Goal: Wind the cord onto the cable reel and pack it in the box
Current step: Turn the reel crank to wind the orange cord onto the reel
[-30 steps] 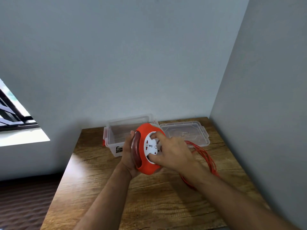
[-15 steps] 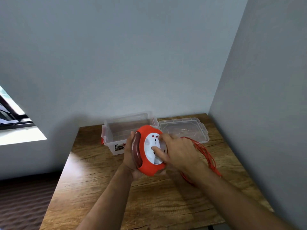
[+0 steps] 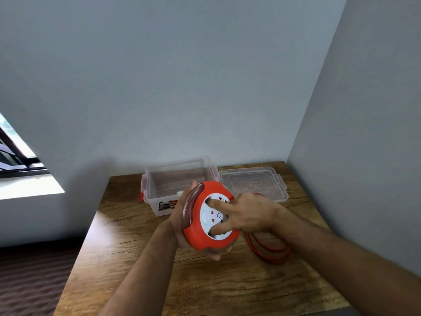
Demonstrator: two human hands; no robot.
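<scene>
An orange cable reel [image 3: 196, 236] with a white socket face is held upright above the wooden table [image 3: 141, 265]. My left hand [image 3: 177, 222] cups the reel's back from the left. My right hand [image 3: 248, 213] lies on the white face, fingers gripping its centre hub. Loose loops of orange cord [image 3: 268, 249] lie on the table to the right, partly hidden by my right forearm. A clear plastic box [image 3: 175, 179] with red latches stands open behind the reel.
The box's clear lid [image 3: 252, 181] lies flat at the back right, beside the box. Grey walls close the table at the back and on the right. A window [image 3: 13, 156] is at the left. The floor drops away left of the table.
My right hand has turned on the white face, its fingers shifting round the hub. The pile of loose cord beside the reel looks smaller and closer in.
</scene>
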